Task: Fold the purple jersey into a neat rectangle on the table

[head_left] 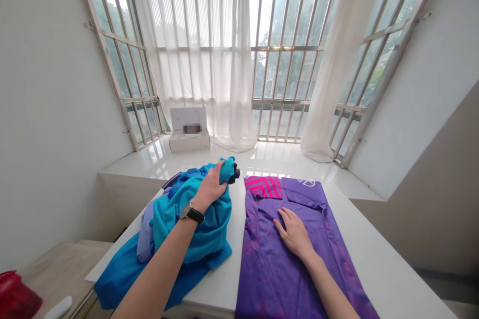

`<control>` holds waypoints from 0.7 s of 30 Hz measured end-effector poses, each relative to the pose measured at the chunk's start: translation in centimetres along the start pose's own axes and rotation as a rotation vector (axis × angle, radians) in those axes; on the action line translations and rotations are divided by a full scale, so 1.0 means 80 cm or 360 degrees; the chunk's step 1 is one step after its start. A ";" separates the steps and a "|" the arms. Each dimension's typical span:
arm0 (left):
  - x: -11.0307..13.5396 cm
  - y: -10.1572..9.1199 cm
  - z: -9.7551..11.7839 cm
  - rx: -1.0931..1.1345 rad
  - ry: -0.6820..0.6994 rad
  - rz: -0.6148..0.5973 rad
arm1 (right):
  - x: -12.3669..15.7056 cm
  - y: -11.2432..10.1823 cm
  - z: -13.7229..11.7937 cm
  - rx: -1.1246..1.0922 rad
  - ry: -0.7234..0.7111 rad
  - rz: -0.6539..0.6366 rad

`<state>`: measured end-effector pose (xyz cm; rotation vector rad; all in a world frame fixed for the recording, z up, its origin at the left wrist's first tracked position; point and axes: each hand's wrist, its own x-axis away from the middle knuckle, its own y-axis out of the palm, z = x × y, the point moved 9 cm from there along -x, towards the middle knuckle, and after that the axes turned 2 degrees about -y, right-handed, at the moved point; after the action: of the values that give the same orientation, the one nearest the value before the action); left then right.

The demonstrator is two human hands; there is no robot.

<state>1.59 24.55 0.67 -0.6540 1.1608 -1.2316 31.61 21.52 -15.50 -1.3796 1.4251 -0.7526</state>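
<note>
"What are the two arms doing?"

"Both reach forward from the bottom of the view. The left hand [210,187], with a black-strapped wristwatch [192,213] on its wrist, is raised at the top of a heap of teal and blue clothing [211,229], which has a lavender piece [145,237] tucked into its side. The right hand [295,233] lies low on a purple shirt [277,269]."

"How is each grip?"

"The left grip is closed, its fingers curled around a twisted fistful of teal cloth. The right grip is open and holds nothing, its fingers spread and its palm resting flat on the shirt."

"Where are the clothes, and what room is around them?"

"Both lie on a white desk [220,279], the heap on the left and the shirt on the right. A strip of bare desk runs between them, narrowing to almost nothing at the far end. The heap spills past the desk's left edge. The shirt lies flat, with a pink striped patch [264,187] at its far end, and open desk stretches from its right side to the right edge."

"What lies beyond?"

"Past the far edge is a glossy white window ledge [232,159] holding a white box [189,129], backed by barred windows [288,60] and sheer white curtains [239,60]."
</note>
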 end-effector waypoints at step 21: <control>-0.010 0.028 -0.119 -0.0387 -0.0589 -0.0280 | 0.004 -0.005 -0.007 0.0051 0.0024 -0.0034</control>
<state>-6.33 27.71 -4.18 -1.1360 0.9615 -1.0630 31.29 21.04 -15.00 -1.3691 1.4065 -0.7979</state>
